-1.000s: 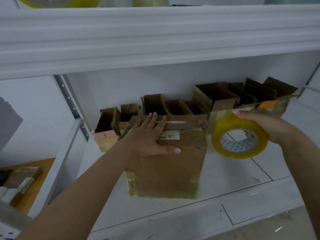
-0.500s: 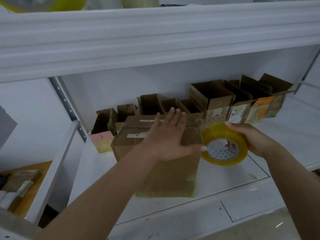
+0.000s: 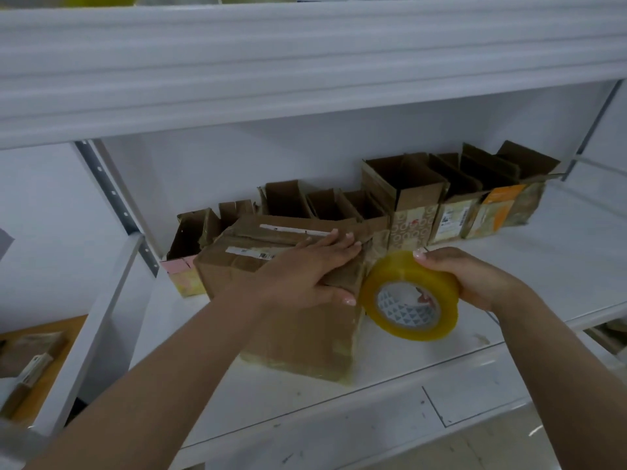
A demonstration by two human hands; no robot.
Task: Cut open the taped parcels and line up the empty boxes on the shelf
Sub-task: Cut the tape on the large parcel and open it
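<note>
On the white shelf (image 3: 390,378), the big box (image 3: 298,334) sat front-centre, flaps folded down. Left hand (image 3: 305,269) lay flat on its top, fingers straight and together, pointing to 2 o'clock, thumb over the front edge; likely pinning the flaps shut. Right hand (image 3: 475,279), at 3 o'clock of the box, gripped the tape roll (image 3: 410,296), fingers curled round its rim, roll beside the box's right edge. Opened boxes (image 3: 420,198) lined the back wall at 12 o'clock.

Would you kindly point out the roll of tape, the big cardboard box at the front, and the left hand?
roll of tape (image 3: 403,279), head view, on its yellow outer band.
big cardboard box (image 3: 298,337), head view, on its front face.
left hand (image 3: 305,269), head view, on the back of the hand.
</note>
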